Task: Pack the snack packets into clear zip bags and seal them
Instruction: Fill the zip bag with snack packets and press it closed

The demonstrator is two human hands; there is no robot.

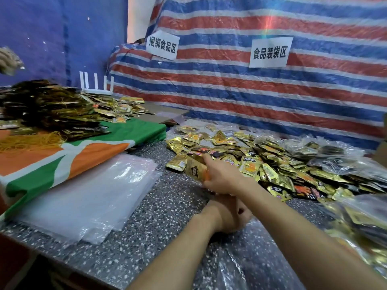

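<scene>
- Snack packets [272, 164]: small flat foil sachets, gold with black and orange print, heaped loosely on the speckled table [167, 206], right of centre.
- Held packets [195, 169]: a short bundle of gold sachets, the outer face showing a black figure. The right hand [222, 178] has its fingers wrapped round them at the near left edge of the heap.
- Left hand [230, 216]: just below the right wrist, fingers curled at the top edge of a clear zip bag [240, 258] that lies on the table. Whether it pinches the plastic cannot be told.
- Empty bags [90, 195]: a flat stack of glossy clear bags to the left, partly over a green, orange and white cloth [94, 151].
- Filled bags [324, 151]: clear, crinkled and stuffed with dark and gold sachets, at the far right by the striped tarp [230, 91].
- Darker packets [46, 105]: a second heap on the cloth, beside yellow rubber bands [31, 141].
</scene>
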